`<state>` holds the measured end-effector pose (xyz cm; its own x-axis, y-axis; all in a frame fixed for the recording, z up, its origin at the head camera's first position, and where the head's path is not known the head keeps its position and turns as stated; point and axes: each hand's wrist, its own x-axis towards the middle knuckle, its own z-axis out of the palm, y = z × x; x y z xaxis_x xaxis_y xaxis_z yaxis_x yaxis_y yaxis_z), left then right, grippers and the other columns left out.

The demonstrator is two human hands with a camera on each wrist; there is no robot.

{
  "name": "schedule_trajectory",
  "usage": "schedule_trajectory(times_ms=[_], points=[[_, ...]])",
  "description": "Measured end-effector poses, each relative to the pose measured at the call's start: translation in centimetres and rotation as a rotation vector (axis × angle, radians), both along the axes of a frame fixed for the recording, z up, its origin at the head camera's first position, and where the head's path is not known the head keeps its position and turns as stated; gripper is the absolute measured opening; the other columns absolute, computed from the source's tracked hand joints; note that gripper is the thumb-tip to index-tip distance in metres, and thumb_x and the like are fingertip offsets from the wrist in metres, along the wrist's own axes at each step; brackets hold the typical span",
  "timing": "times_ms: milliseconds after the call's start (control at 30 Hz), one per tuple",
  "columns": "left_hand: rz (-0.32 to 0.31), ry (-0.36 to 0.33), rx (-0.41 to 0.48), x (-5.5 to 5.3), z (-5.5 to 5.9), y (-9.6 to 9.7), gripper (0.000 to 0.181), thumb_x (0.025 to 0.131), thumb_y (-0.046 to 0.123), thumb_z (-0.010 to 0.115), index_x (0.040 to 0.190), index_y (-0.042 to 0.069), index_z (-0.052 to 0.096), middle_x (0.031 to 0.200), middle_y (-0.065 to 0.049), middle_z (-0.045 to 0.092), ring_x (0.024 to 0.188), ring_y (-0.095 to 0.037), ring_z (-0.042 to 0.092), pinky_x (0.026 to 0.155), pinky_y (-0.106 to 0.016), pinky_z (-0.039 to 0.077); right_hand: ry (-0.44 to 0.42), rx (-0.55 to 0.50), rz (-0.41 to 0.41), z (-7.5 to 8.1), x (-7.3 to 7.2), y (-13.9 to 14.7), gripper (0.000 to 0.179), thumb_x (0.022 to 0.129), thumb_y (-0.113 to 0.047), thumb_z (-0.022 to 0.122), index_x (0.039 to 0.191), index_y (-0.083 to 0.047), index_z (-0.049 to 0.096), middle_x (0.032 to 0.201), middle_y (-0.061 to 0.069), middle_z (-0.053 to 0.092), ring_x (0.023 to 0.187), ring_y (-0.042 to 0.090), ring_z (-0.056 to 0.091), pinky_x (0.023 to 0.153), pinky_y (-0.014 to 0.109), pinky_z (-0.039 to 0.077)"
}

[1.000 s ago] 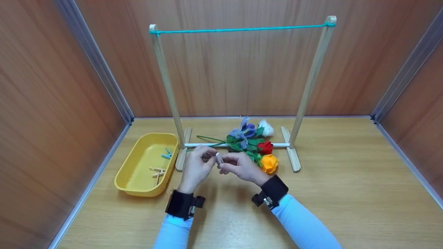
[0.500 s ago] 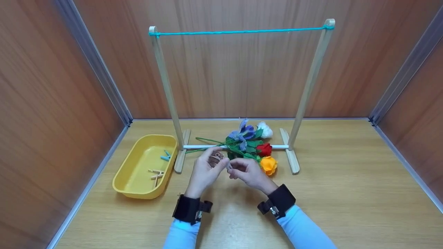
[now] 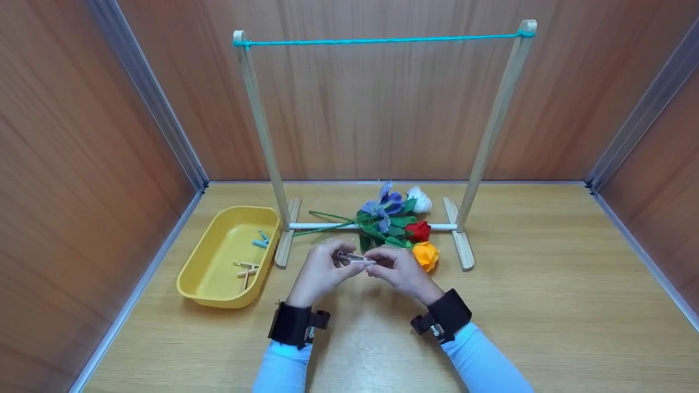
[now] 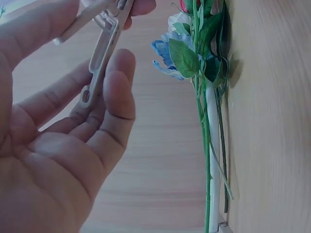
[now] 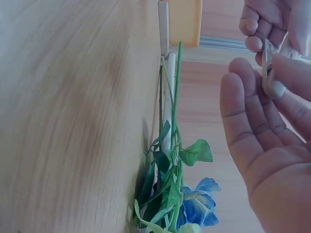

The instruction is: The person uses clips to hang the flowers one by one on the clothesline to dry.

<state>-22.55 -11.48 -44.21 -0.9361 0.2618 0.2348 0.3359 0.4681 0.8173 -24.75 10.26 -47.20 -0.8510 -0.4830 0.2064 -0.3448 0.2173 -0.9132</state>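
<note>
A pale beige clothespin (image 3: 356, 258) is held between both hands, low in front of the flowers. My left hand (image 3: 322, 272) grips it by its handle end; in the left wrist view its legs (image 4: 97, 73) stand spread between thumb and curled fingers. My right hand (image 3: 405, 272) pinches the other end, thumb over the tip, as the right wrist view shows with the clothespin (image 5: 267, 73). Just beyond the hands lie artificial flowers: a blue one (image 3: 385, 203), a white one (image 3: 419, 200), a red rose (image 3: 419, 231) and an orange one (image 3: 426, 255).
A wooden frame with posts (image 3: 262, 125) carries a turquoise cord (image 3: 382, 41) across its top. The flower stems cross its white bottom bar (image 3: 442, 227). On the left stands a yellow tray (image 3: 205, 273) holding blue (image 3: 261, 241) and beige clothespins (image 3: 247, 271). Wooden walls enclose the table.
Both hands have come slightly right and nearer the body. The clothespin has turned from steeply tilted to nearly level between them. The flowers and tray stay as they were.
</note>
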Motion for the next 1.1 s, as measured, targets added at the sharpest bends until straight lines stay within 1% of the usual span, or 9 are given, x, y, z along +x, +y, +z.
schedule_trajectory(times_ms=[167,267,367,500,600,767,867,933,1100], points=[[-0.03,-0.031,-0.065,0.1,0.2,-0.2,0.025,0.088,0.014,0.083,0.11,0.005,0.075,0.099,-0.005,0.073,0.083,-0.016,0.065,0.073,-0.032,0.056,0.068,0.021,-0.021,-0.1,0.0,-0.2,0.022,0.097,-0.011,0.073,0.118,-0.005,0.075,0.11,0.01,0.072,0.097,0.022,0.067,0.088,0.026,0.057],[-0.029,-0.065,-0.088,0.1,0.4,-0.3,0.019,0.089,0.014,0.083,0.106,0.008,0.076,0.098,-0.002,0.073,0.083,-0.015,0.065,0.073,-0.031,0.056,0.071,0.049,-0.03,-0.2,0.0,-0.3,0.023,0.097,-0.012,0.073,0.119,-0.007,0.075,0.111,0.008,0.072,0.097,0.021,0.066,0.089,0.027,0.057],[-0.027,-0.07,-0.105,0.0,0.4,-0.3,0.017,0.089,0.014,0.082,0.104,0.009,0.076,0.097,-0.003,0.072,0.084,-0.015,0.065,0.074,-0.032,0.057,0.073,0.081,-0.03,-0.1,0.0,-0.2,0.024,0.098,-0.012,0.072,0.121,-0.007,0.074,0.113,0.006,0.072,0.098,0.02,0.066,0.091,0.032,0.058],[0.007,-0.069,-0.124,0.0,0.3,-0.3,0.017,0.089,0.014,0.082,0.104,0.009,0.076,0.097,-0.003,0.072,0.083,-0.016,0.065,0.074,-0.033,0.057,0.089,0.114,-0.043,0.0,-0.2,0.0,0.025,0.098,-0.008,0.07,0.122,-0.003,0.072,0.115,0.009,0.073,0.1,0.023,0.066,0.093,0.04,0.057],[0.046,-0.065,-0.135,0.2,0.2,-0.4,0.017,0.089,0.013,0.082,0.104,0.009,0.076,0.097,-0.003,0.073,0.082,-0.015,0.065,0.072,-0.032,0.056,0.115,0.119,-0.096,0.0,-0.5,0.6,0.024,0.098,-0.004,0.069,0.121,-0.003,0.073,0.116,0.011,0.073,0.101,0.025,0.067,0.093,0.041,0.057],[0.093,-0.028,-0.143,0.2,0.2,-0.5,0.017,0.088,0.013,0.082,0.103,0.007,0.075,0.096,-0.005,0.072,0.079,-0.015,0.062,0.069,-0.032,0.053,0.255,0.155,-0.245,0.8,-1.7,1.5,0.018,0.094,0.002,0.071,0.112,-0.001,0.076,0.11,0.013,0.073,0.099,0.026,0.068,0.089,0.04,0.058],[0.111,-0.031,-0.144,0.2,0.3,-0.6,0.018,0.088,0.013,0.082,0.104,0.007,0.075,0.097,-0.005,0.071,0.08,-0.016,0.062,0.07,-0.032,0.053,0.338,0.203,-0.305,1.4,-2.5,1.7,0.016,0.092,0.005,0.071,0.107,0.002,0.076,0.105,0.014,0.073,0.097,0.029,0.069,0.085,0.043,0.059],[0.115,-0.028,-0.145,0.2,0.3,-0.6,0.018,0.088,0.013,0.082,0.104,0.008,0.075,0.097,-0.004,0.071,0.081,-0.015,0.061,0.07,-0.031,0.053,0.385,0.246,-0.314,1.6,-3.1,1.8,0.015,0.092,0.006,0.07,0.104,0.003,0.076,0.103,0.015,0.072,0.095,0.03,0.069,0.084,0.044,0.059],[0.111,0.042,-0.153,0.2,0.2,-0.6,0.017,0.087,0.012,0.083,0.101,0.005,0.075,0.094,-0.006,0.071,0.078,-0.015,0.061,0.068,-0.031,0.052,0.505,0.388,-0.281,1.6,-4.5,1.6,0.01,0.09,0.007,0.068,0.097,0.005,0.075,0.096,0.017,0.073,0.093,0.034,0.069,0.083,0.048,0.058]])
